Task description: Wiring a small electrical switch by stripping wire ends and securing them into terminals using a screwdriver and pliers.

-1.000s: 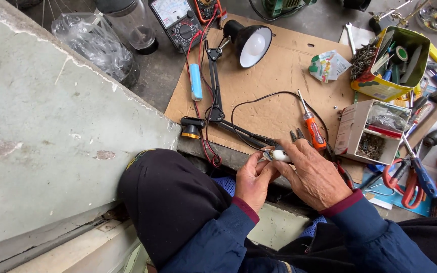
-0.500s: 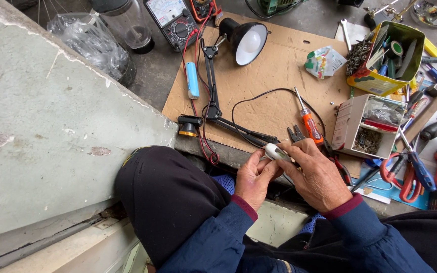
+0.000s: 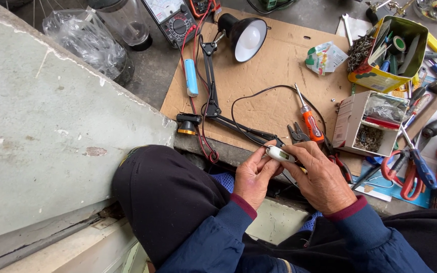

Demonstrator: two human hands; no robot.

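Note:
Both my hands hold a small white oblong device [image 3: 280, 153] at the near edge of a brown cardboard sheet [image 3: 274, 76]. My left hand [image 3: 253, 177] pinches its left end with thumb and fingers. My right hand [image 3: 319, 174] grips its right end from above. A thin black cable [image 3: 251, 98] loops over the cardboard toward the device. An orange-handled screwdriver [image 3: 309, 121] and small pliers [image 3: 297, 133] lie just beyond my right hand. My dark-trousered knee [image 3: 163, 197] is below the left hand.
A black desk lamp [image 3: 244, 35] on a jointed arm stands on the cardboard beside a blue cylindrical cell [image 3: 191, 77] and a multimeter [image 3: 173, 20]. A yellow tin of tools [image 3: 388, 53], an open box of parts [image 3: 367, 124] and red-handled cutters [image 3: 405, 172] crowd the right. A concrete slab [image 3: 41, 131] fills the left.
My hands have shifted slightly with the white device between them; the view moved a little. Nothing was let go.

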